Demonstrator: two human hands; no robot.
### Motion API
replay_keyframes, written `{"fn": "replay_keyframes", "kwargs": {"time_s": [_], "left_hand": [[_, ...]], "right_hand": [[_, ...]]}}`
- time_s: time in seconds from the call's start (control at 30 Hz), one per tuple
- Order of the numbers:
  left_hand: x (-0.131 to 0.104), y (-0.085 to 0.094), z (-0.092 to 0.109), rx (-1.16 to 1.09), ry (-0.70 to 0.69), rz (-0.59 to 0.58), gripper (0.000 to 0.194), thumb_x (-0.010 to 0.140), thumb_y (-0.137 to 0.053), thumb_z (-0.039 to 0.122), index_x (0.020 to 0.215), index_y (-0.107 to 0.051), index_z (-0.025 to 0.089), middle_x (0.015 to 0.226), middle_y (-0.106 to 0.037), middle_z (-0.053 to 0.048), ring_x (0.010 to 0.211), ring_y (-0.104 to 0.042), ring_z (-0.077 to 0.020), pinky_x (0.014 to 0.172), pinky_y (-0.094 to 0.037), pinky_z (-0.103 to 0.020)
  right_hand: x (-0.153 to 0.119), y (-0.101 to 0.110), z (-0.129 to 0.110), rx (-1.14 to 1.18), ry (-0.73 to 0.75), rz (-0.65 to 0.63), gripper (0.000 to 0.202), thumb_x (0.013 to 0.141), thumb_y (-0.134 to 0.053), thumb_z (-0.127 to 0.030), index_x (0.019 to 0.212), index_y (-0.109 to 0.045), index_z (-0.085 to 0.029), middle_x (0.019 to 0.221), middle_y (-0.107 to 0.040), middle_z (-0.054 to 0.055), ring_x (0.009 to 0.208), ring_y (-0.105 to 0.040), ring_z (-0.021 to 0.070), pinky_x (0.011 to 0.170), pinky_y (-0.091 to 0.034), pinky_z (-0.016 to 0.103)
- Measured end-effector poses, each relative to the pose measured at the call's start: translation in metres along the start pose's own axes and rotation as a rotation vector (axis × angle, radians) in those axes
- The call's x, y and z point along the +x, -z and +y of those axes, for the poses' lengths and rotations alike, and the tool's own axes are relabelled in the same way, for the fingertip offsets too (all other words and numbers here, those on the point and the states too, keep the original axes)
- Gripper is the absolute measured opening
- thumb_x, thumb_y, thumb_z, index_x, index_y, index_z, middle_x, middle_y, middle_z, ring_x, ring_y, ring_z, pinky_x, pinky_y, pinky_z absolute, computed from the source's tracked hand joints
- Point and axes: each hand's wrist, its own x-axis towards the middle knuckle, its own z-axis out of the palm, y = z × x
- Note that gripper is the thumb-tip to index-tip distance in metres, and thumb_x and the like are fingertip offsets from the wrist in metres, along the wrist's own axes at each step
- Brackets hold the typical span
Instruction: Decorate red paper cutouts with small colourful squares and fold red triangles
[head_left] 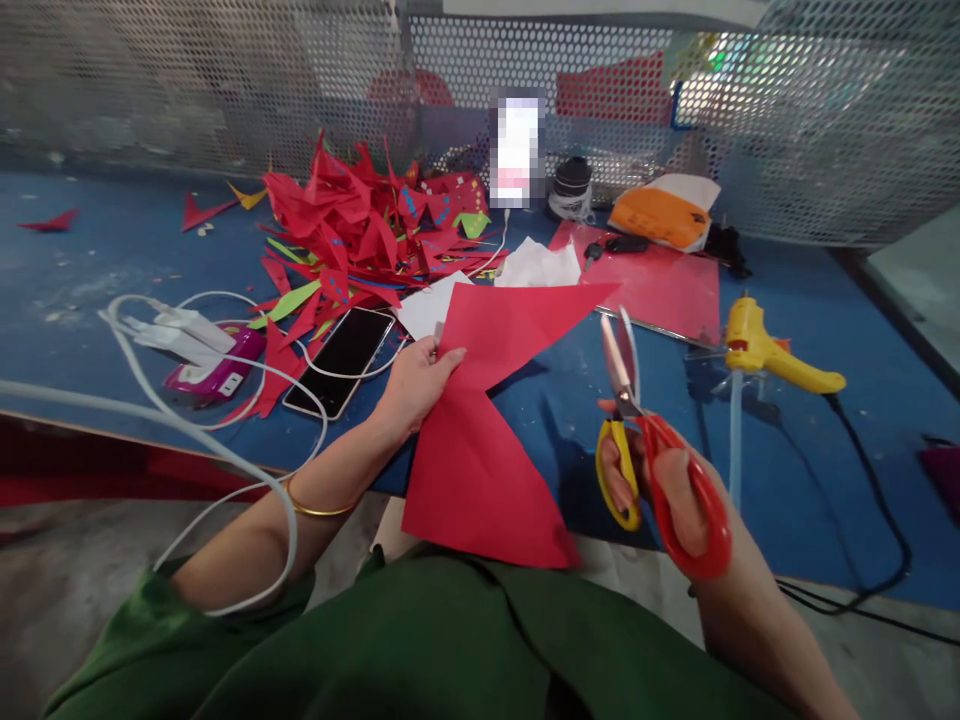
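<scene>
Between the thumb and fingers of my left hand is the left edge of a red paper sheet. A deep notch is cut into the sheet's right side, leaving a pointed upper flap and a wider lower part. My right hand grips scissors with one red and one yellow handle, fingers through the loops. Their blades point up and away from me, slightly parted, to the right of the sheet and apart from it. A white paper piece lies partly hidden behind the red sheet.
A heap of red paper scraps lies at the back left. A phone and a purple power strip with white cables are on the left. At right stands a yellow glue gun with a black cord. Perforated mesh borders the table's back.
</scene>
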Motion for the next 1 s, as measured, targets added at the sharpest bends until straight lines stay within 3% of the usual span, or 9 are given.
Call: {"fn": "replay_keyframes", "kwargs": {"time_s": [0.13,0.27,0.4,0.6,0.7,0.83,1.0], "left_hand": [[-0.002,0.001,0.0,-0.016,0.049,0.016,0.015,0.076,-0.073,0.029,0.076,-0.062,0.019,0.066,-0.068,0.0,0.054,-0.059,-0.0128,0.051,-0.046,-0.023],[-0.01,0.007,0.006,-0.049,0.13,-0.114,0.016,0.073,-0.077,0.026,0.081,-0.067,0.017,0.071,-0.072,-0.003,0.058,-0.064,-0.0143,0.058,-0.052,-0.025],[-0.02,0.016,0.007,-0.093,0.198,-0.29,0.037,0.067,-0.082,0.021,0.101,-0.07,0.014,0.095,-0.077,-0.01,0.079,-0.072,-0.0193,0.076,-0.056,-0.03],[-0.022,0.019,0.002,-0.217,0.237,-0.255,0.05,0.067,-0.083,0.014,0.115,-0.066,0.014,0.101,-0.077,-0.01,0.081,-0.074,-0.0176,0.079,-0.059,-0.029],[-0.02,0.018,0.004,-0.244,0.269,-0.234,0.049,0.067,-0.082,0.011,0.113,-0.066,0.013,0.097,-0.078,-0.009,0.077,-0.074,-0.0178,0.076,-0.06,-0.029],[-0.019,0.017,0.005,-0.259,0.287,-0.222,0.047,0.067,-0.079,0.008,0.112,-0.065,0.012,0.094,-0.078,-0.009,0.075,-0.074,-0.0183,0.074,-0.06,-0.03],[-0.021,0.013,0.005,-0.271,0.305,-0.219,0.036,0.068,-0.077,0.005,0.102,-0.065,0.011,0.092,-0.077,-0.009,0.073,-0.073,-0.0173,0.072,-0.059,-0.029]], "right_hand": [[-0.009,0.001,-0.019,-0.162,-0.153,-0.24,0.054,0.083,-0.058,-0.068,0.111,-0.065,-0.023,0.066,-0.051,-0.001,0.049,-0.039,0.0102,0.042,-0.032,0.024],[-0.012,-0.01,-0.032,-0.231,-0.187,-0.219,0.048,0.083,-0.059,-0.067,0.104,-0.07,-0.025,0.064,-0.048,-0.002,0.049,-0.036,0.0095,0.044,-0.03,0.023],[-0.006,-0.012,-0.033,-0.233,-0.231,-0.279,0.059,0.078,-0.058,-0.074,0.104,-0.071,-0.023,0.061,-0.047,-0.002,0.047,-0.037,0.0098,0.042,-0.029,0.023],[0.001,-0.008,-0.032,-0.228,-0.264,-0.308,0.062,0.077,-0.058,-0.075,0.106,-0.069,-0.021,0.064,-0.05,-0.001,0.047,-0.039,0.0088,0.04,-0.029,0.021],[0.002,-0.009,-0.033,-0.239,-0.281,-0.353,0.062,0.076,-0.058,-0.077,0.098,-0.068,-0.019,0.061,-0.047,-0.002,0.047,-0.037,0.0081,0.04,-0.029,0.02],[0.003,-0.016,-0.034,-0.252,-0.283,-0.312,0.055,0.08,-0.057,-0.073,0.088,-0.064,-0.019,0.062,-0.046,-0.002,0.049,-0.037,0.0078,0.043,-0.03,0.02],[0.01,-0.024,-0.033,-0.238,-0.269,-0.37,0.057,0.079,-0.056,-0.076,0.091,-0.062,-0.02,0.06,-0.041,-0.005,0.047,-0.036,0.0078,0.042,-0.028,0.021]]}}
